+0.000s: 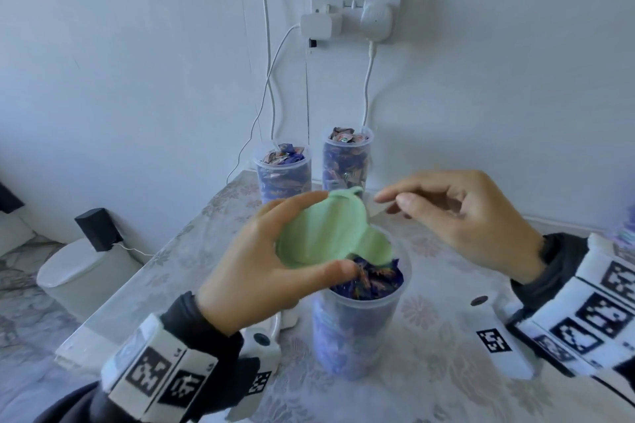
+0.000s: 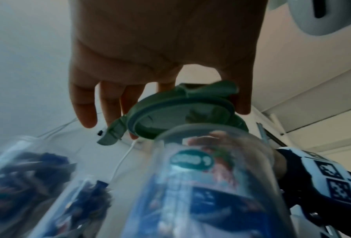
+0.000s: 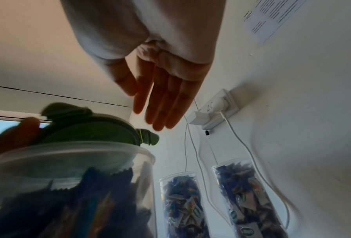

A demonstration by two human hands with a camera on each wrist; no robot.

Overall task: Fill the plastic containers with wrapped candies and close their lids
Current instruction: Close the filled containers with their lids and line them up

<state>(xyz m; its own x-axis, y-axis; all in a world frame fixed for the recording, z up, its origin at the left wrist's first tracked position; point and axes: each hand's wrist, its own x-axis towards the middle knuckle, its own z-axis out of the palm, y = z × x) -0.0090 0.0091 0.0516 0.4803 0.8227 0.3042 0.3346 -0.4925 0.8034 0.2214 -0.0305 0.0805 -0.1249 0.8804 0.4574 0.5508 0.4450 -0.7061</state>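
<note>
Green round plastic lid [image 1: 326, 230] with side flaps is pinched by the person's left hand [image 1: 261, 271], thumb on the near edge and fingers curled over the far one. It's tilted, its lower edge at the mouth of the near clear plastic container [image 1: 357, 323], which is packed with blue wrapped candies [image 1: 371, 280] (not seated on the rim). Further right, the right hand [image 1: 460, 216] hovers just beside the lid, fingers loosely spread, holding nothing. Two more clear candy-filled containers [image 1: 347, 161] stand lidless at the back of the floral-patterned table [image 1: 446, 302], by the wall.
</note>
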